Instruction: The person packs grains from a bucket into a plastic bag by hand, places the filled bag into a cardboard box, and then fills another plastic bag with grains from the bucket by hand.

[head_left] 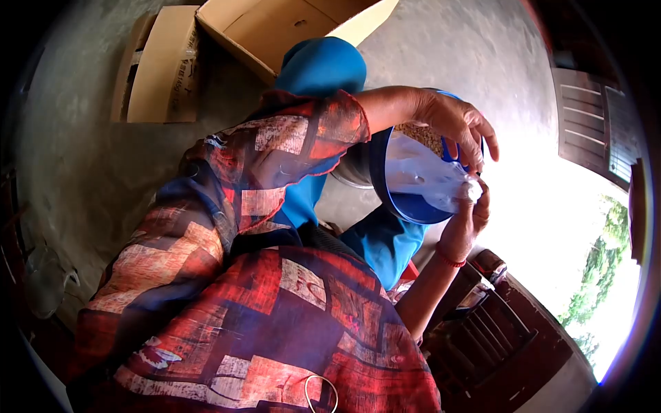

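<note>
The right-hand grip [467, 222] pinches the plastic bag [418, 172] by its bunched edge, left-hand grip [451, 120] indeterminable, the bag presumably light, limp, slippery, best held there.

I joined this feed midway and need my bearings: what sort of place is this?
Probably a room in a home, opening to the outdoors, though I can't be certain: there's a bare grey floor, dark slatted furniture, and greenery in the bright opening.
</note>
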`<state>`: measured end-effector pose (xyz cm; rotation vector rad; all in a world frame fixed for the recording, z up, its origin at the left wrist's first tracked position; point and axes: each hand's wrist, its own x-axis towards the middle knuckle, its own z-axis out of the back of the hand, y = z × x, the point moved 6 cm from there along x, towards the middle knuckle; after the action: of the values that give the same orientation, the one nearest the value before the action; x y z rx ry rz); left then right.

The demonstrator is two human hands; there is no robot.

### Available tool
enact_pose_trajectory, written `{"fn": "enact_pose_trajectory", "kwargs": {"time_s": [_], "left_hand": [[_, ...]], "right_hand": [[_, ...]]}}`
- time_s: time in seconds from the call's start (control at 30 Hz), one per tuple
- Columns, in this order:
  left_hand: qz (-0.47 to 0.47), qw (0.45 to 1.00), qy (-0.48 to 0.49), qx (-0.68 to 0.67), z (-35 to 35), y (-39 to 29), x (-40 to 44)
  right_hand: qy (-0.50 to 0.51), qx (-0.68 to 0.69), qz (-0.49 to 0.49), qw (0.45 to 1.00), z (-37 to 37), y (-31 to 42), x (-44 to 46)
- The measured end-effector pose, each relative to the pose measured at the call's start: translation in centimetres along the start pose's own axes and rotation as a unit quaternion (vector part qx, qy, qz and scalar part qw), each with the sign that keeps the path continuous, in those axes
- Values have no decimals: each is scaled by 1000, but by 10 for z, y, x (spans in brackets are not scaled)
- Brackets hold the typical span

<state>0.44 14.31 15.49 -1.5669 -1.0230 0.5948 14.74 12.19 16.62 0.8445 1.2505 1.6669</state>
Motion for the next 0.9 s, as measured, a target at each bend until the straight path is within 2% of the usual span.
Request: {"fn": "enact_pose_trajectory", "kwargs": {"time_s": [0.13, 0.2, 0.3, 0.4, 0.53, 0.6, 0.63, 0.73, 0.77, 0.9], "left_hand": [[0, 998, -11, 57, 3, 7, 0], [34, 988, -20, 151, 5, 16, 0], [73, 981, 0, 178, 5, 29, 0], [113, 967, 18, 228, 5, 36, -1], [157, 931, 51, 324, 5, 45, -2], [181, 913, 66, 358, 5, 48, -4], [178, 914, 71, 357, 5, 53, -2], [181, 910, 61, 369, 9, 58, 0], [181, 910, 61, 368, 10, 61, 1], [163, 896, 33, 411, 17, 65, 3]], "right_hand": [[-84, -43, 22, 995, 19, 15, -5], [-83, -30, 43, 995, 23, 21, -7], [-98, -29, 43, 994, 27, 23, -11], [-128, 31, 39, 991, 35, 18, -13], [-82, 61, 66, 993, 36, 26, -8], [-112, 125, 84, 982, 38, 35, -6], [-164, 143, 91, 972, 44, 37, -3], [-56, 179, 152, 970, 54, 51, 7], [-159, 57, 236, 957, 62, 54, -3], [-158, -30, 255, 954, 66, 59, -7]]}}
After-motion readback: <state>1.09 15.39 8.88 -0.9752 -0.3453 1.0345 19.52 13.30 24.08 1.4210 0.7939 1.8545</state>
